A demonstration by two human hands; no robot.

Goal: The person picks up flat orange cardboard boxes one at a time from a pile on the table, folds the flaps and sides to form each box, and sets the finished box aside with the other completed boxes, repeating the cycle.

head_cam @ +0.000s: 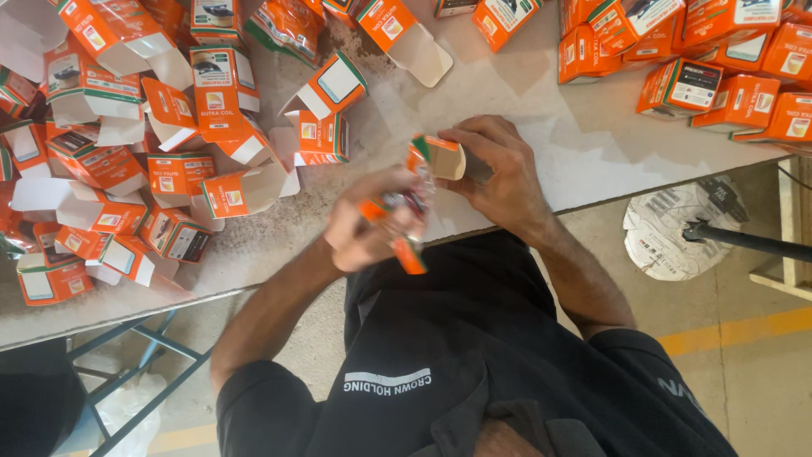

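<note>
Over the near edge of the pale, scuffed worktable [592,161], the right hand [499,173] clamps a small orange cardboard carton [436,156] — its flap open — while the left hand [368,224], blurred, closes around a crinkly orange packet [406,245], with heaps of similar cartons [127,169] left and far right.

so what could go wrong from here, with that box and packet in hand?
1. The left hand is motion-blurred around the orange packet; a loose grip could drop it off the table edge.
2. The open box in the right hand could get its flap creased.
3. Open boxes in the pile could be knocked over.
</note>
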